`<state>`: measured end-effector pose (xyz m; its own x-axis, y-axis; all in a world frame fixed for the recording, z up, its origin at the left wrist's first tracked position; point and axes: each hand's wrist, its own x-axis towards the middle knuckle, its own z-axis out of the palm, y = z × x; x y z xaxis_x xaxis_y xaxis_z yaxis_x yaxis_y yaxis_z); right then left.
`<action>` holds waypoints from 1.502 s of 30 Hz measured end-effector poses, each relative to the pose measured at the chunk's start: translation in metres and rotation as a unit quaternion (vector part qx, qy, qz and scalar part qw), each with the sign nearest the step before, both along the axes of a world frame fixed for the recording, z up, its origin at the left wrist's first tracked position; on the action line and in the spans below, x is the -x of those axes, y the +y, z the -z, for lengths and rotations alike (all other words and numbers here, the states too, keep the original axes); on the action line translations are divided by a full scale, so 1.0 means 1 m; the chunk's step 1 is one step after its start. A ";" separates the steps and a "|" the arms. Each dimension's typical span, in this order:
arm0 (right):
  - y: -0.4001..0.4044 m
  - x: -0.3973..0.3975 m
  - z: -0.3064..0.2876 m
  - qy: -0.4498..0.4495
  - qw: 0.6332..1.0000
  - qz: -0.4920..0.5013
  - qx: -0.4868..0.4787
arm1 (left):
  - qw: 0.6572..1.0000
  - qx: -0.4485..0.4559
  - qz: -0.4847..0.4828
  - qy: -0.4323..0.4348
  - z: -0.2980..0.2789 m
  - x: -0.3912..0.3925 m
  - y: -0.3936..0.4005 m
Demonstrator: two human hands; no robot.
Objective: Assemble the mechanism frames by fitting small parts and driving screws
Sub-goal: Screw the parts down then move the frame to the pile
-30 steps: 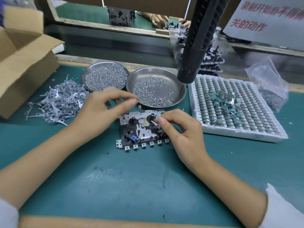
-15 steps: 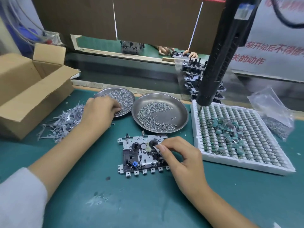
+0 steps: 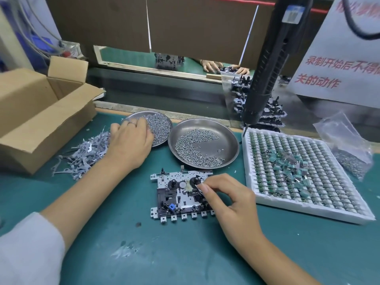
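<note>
A metal mechanism frame (image 3: 181, 194) with black reel hubs and a small blue part lies flat on the green mat. My right hand (image 3: 230, 200) rests at its right side, thumb and forefinger pinching a small silvery part (image 3: 199, 185) against the right hub. My left hand (image 3: 129, 140) reaches over the left steel dish of screws (image 3: 159, 125), its bent fingers down among the screws. The fingertips are hidden, so I cannot tell whether they hold a screw. A second steel dish of screws (image 3: 203, 142) stands just behind the frame.
A black powered screwdriver (image 3: 265, 73) hangs above the white tray of small green parts (image 3: 304, 177) at right. A pile of grey metal levers (image 3: 82, 155) and an open cardboard box (image 3: 41, 112) lie at left. A plastic bag (image 3: 347, 149) sits far right. Stacked frames (image 3: 267, 112) stand behind.
My left hand left the frame and went back-left to the left screw dish, where it stays. My right hand keeps pinching at the right hub. The view tilted up.
</note>
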<state>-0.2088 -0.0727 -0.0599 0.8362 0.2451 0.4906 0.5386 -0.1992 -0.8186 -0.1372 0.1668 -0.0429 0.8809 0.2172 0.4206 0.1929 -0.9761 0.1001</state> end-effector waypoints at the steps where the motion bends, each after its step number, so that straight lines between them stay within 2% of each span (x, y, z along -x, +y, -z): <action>1: 0.000 0.000 0.000 -0.001 1.000 0.000 0.002 | 1.000 -0.011 -0.001 0.004 0.000 0.000 0.000; 4: 0.000 0.000 0.000 -0.003 1.000 -0.002 0.008 | 0.999 -0.039 0.012 -0.011 0.000 0.000 0.002; 14: 0.000 0.001 -0.001 -0.013 1.000 -0.006 0.016 | 0.997 -0.046 0.033 -0.044 0.003 0.002 0.006; 23: -0.002 0.001 -0.002 -0.015 0.999 -0.011 0.030 | 0.984 0.165 0.043 -0.044 -0.006 0.016 0.006; 26: -0.002 0.001 -0.004 -0.039 0.998 -0.002 0.040 | 0.951 0.289 0.074 -0.076 -0.008 0.028 0.002; 29: 0.001 -0.009 -0.016 -0.072 0.994 0.040 0.069 | 0.897 0.407 0.108 -0.134 -0.007 0.041 -0.012; 32: 0.006 -0.041 -0.033 -0.043 0.977 0.081 0.192 | 0.829 0.519 0.149 -0.145 -0.006 0.048 -0.030; 35: 0.015 -0.075 -0.042 0.044 0.929 0.064 0.363 | 0.804 0.548 0.182 -0.142 -0.005 0.054 -0.040; 38: 0.025 -0.092 -0.040 0.082 0.891 0.061 0.442 | 0.803 0.545 0.193 -0.144 -0.003 0.060 -0.045; 45: 0.015 -0.092 -0.036 0.064 0.944 0.102 0.308 | 0.782 0.578 0.205 -0.113 -0.001 0.068 -0.058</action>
